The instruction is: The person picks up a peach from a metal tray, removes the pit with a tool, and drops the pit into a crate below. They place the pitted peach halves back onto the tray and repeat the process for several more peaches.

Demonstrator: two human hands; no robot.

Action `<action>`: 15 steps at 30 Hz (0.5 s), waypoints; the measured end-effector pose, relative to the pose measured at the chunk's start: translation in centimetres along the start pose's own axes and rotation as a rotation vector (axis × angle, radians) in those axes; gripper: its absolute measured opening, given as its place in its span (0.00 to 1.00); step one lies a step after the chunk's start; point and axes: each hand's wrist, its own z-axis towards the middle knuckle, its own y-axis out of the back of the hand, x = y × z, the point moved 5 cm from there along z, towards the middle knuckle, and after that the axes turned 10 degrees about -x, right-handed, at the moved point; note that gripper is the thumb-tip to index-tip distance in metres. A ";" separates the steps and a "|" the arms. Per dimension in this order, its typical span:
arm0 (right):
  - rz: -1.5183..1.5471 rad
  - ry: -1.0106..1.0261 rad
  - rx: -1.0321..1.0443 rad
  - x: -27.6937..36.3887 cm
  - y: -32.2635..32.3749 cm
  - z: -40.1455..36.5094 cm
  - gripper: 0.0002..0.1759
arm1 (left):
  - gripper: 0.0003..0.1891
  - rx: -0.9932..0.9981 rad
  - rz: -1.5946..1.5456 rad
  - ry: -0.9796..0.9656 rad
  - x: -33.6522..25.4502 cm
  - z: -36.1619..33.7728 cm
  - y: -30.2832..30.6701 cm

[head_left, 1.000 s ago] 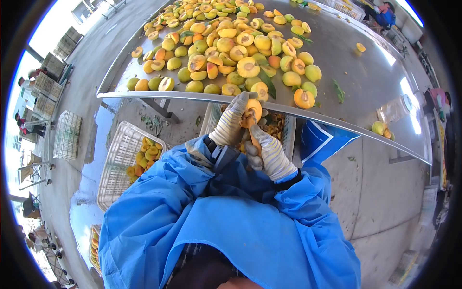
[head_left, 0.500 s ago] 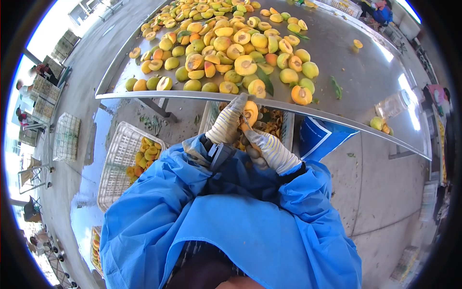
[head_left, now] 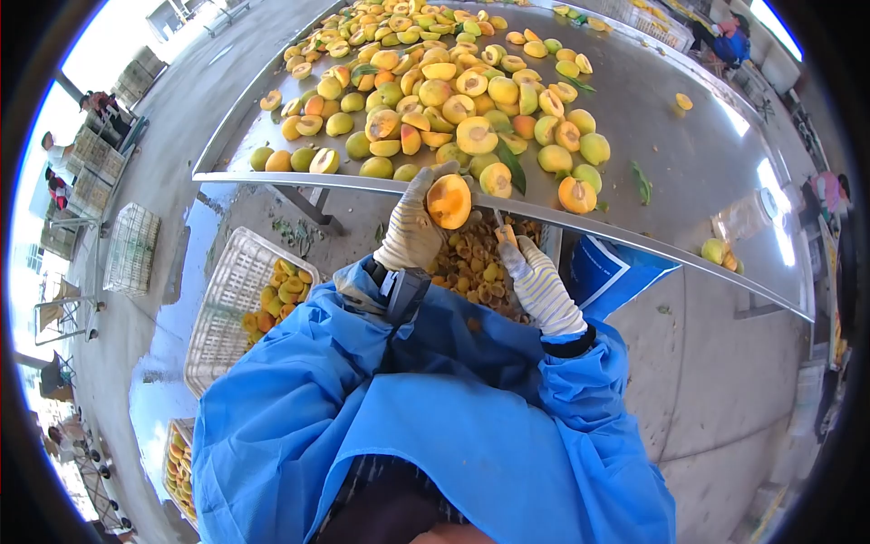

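A halved orange fruit, cut face up with a hollow in its middle, is held in my gloved left hand just off the metal table's front edge. To its right, my gloved right hand grips a small tool with a light brown handle and a short metal end. The tool and the fruit are apart. Many whole and halved yellow-green fruits lie on the metal table. Beneath my hands, a crate holds many small brownish-yellow pieces.
A white crate with fruit halves stands on the floor at the left, another below it. A blue bag hangs under the table edge. A clear plastic container lies at the table's right. Other people are at the far left and upper right.
My right hand has drawn away from the fruit to the right with the tool. My left hand has tilted the fruit so its cut face shows. The view has shifted slightly.
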 end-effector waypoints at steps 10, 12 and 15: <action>-0.063 -0.024 0.095 1.3 0.5 -0.8 0.24 | 0.20 -0.224 0.473 -0.448 -12.8 -5.4 8.5; -0.089 0.006 0.103 2.1 0.4 -0.9 0.21 | 0.15 -0.550 0.621 -0.559 -16.8 -8.3 14.0; -0.090 -0.004 0.129 3.1 0.4 -1.0 0.20 | 0.19 -0.983 1.444 -0.401 -22.6 -12.2 25.1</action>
